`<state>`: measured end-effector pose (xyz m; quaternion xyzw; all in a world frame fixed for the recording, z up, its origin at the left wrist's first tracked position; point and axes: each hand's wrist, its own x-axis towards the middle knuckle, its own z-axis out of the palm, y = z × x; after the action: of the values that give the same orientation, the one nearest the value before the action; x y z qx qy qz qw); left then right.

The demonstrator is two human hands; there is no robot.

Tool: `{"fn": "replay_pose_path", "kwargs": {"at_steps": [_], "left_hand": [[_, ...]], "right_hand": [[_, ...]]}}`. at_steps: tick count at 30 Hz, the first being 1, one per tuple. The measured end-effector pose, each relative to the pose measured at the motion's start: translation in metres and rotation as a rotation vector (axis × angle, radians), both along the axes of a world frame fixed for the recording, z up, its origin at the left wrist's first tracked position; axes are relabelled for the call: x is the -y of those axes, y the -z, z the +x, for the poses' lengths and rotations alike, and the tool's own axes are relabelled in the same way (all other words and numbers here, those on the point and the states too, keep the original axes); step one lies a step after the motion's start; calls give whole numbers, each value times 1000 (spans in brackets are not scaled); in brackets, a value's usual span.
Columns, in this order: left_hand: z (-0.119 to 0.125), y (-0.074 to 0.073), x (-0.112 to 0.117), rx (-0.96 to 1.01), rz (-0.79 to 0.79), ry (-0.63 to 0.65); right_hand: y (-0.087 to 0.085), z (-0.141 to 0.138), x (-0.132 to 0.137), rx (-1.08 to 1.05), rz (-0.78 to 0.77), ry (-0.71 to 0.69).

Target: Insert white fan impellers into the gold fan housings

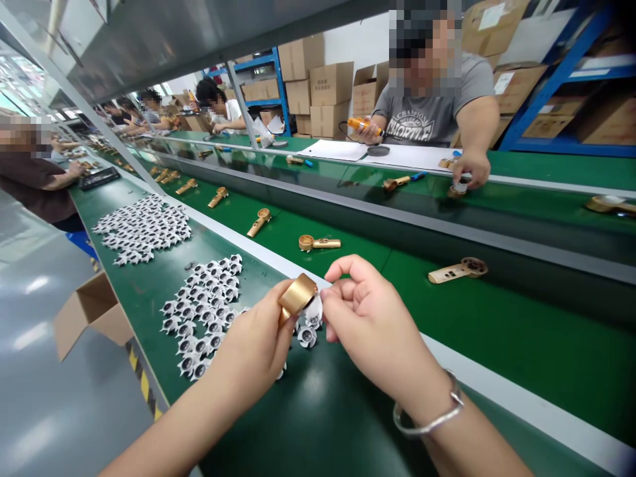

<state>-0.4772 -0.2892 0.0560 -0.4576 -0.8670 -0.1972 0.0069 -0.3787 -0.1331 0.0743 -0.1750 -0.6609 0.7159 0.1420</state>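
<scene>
The closed left hand (253, 344) grips a gold round-headed part (298, 295), its lower end hidden in the fingers, above the green conveyor belt (497, 331). The right hand (372, 318) pinches a white-and-black piece (313, 311) at the part's rim. Left of the hands lie two heaps of such pieces (203, 311), too overlapped to count; at least six gold parts (319, 243) lie beyond.

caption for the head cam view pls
Left hand holds a gold round-headed casing as the right hand pinches a white die-cut sticker over a green conveyor
</scene>
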Motion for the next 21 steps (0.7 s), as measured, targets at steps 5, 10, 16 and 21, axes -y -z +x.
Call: {"fn": "replay_pose_path", "kwargs": {"at_steps": [5, 10, 16, 21], "left_hand": [[0, 7, -1, -8, -43, 45], [-15, 7, -15, 59, -91, 99], [-76, 17, -112, 51, -196, 106], [-90, 55, -180, -64, -326, 16]], "right_hand": [[-1, -6, -2, 83, -184, -15], [16, -18, -21, 235, -208, -164], [71, -37, -46, 425, 157, -178], [89, -39, -42, 452, 541, -260]]}}
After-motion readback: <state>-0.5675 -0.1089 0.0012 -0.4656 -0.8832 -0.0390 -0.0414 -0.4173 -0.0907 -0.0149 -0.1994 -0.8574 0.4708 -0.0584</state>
